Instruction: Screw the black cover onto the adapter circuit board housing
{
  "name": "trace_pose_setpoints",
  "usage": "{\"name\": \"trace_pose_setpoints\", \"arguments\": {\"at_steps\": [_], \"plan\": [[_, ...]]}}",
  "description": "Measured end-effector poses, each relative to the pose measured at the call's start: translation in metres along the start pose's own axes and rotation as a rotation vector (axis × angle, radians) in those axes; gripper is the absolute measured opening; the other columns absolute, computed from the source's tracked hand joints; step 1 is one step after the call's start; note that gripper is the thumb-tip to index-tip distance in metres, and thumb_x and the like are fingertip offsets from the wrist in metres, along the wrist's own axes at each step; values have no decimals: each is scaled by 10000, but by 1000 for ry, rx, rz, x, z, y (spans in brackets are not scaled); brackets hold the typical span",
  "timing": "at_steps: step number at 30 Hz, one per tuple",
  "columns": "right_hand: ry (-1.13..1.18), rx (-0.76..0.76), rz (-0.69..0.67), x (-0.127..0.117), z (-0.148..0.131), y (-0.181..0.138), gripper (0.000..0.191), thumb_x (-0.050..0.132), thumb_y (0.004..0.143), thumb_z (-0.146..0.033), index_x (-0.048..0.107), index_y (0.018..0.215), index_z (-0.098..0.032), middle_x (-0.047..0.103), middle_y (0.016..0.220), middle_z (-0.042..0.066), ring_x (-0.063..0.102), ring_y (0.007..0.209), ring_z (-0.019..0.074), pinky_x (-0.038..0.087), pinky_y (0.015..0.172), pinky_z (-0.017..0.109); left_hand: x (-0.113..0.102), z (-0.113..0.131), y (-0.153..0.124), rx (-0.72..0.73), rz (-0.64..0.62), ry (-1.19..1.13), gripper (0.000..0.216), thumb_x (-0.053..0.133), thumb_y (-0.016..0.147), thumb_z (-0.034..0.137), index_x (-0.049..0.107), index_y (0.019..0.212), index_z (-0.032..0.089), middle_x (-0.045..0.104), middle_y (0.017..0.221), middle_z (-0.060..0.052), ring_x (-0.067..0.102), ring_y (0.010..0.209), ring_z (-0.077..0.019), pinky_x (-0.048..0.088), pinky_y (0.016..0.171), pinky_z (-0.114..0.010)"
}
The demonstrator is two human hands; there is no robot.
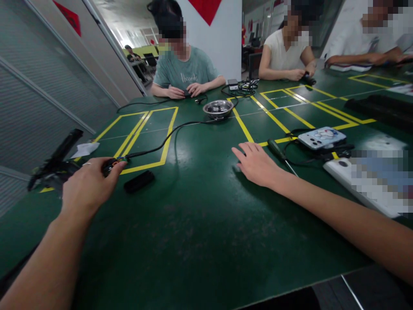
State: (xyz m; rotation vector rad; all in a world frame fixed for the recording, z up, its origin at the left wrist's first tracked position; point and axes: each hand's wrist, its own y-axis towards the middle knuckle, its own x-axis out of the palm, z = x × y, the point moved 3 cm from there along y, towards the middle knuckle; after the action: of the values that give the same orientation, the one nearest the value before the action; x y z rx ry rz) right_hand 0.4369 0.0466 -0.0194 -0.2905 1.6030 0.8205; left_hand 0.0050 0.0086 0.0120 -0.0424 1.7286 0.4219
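Observation:
At the left, my left hand (pixel 88 183) is closed around a small opened black electronic unit (pixel 111 167) with orange and green inner parts showing; its underside is hidden by my fingers. A black cable (pixel 151 150) runs from that unit to the metal bowl (pixel 218 109). Just right of the hand lies a black plastic shell piece (pixel 139 181). My right hand (pixel 258 165) has its fingers stretched out, palm down over the green table (pixel 200 228), with nothing in it. Beside its fingertips is a dark-handled screwdriver (pixel 280 154).
A phone in a patterned case (pixel 322 137) and a white device (pixel 342 172) lie at right. Black equipment (pixel 58 157) and a white tissue (pixel 85 149) are at far left. Coiled cables (pixel 241 88) sit across the table, where several people are seated. Yellow tape marks the surface.

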Motion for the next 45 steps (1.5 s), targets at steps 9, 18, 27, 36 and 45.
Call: {"name": "trace_pose_setpoints", "arguments": {"at_steps": [9,18,27,36,45], "plan": [[272,-340,76,36,-179,100,368,438,900,-238,547,1239,-145,603,1287,99,549,1182,248,442,959,376,12,-2,1,-108,-31,17,774,152,902,701,487,1329,150,642,1069,-164,597,909,-319,421,706,-351],[278,-351,-27,70,-205,135,380,329,970,-223,622,1212,-231,665,1240,36,597,1125,221,367,1035,424,10,6,-1,-65,-53,8,794,121,897,719,501,1307,155,646,1087,-155,611,937,-329,440,725,-361],[111,-380,-22,18,-110,42,324,393,934,-109,715,900,-108,673,950,146,542,1073,279,237,1098,534,-9,50,-16,102,-46,-78,741,134,941,670,498,1286,124,642,1122,-187,626,966,-356,448,720,-383],[452,-196,-189,-13,-61,-31,163,593,894,-299,692,881,-170,645,1134,88,582,1029,221,451,923,400,-5,106,-38,296,-96,-144,611,242,964,623,482,1264,147,668,1090,-158,659,922,-322,453,711,-365],[465,-335,-173,-39,-70,-48,231,623,860,-386,621,834,-156,610,978,78,543,867,197,444,788,373,-13,146,-68,512,-92,-261,513,343,957,598,478,1214,175,679,1028,-111,673,901,-282,494,713,-359]]}}
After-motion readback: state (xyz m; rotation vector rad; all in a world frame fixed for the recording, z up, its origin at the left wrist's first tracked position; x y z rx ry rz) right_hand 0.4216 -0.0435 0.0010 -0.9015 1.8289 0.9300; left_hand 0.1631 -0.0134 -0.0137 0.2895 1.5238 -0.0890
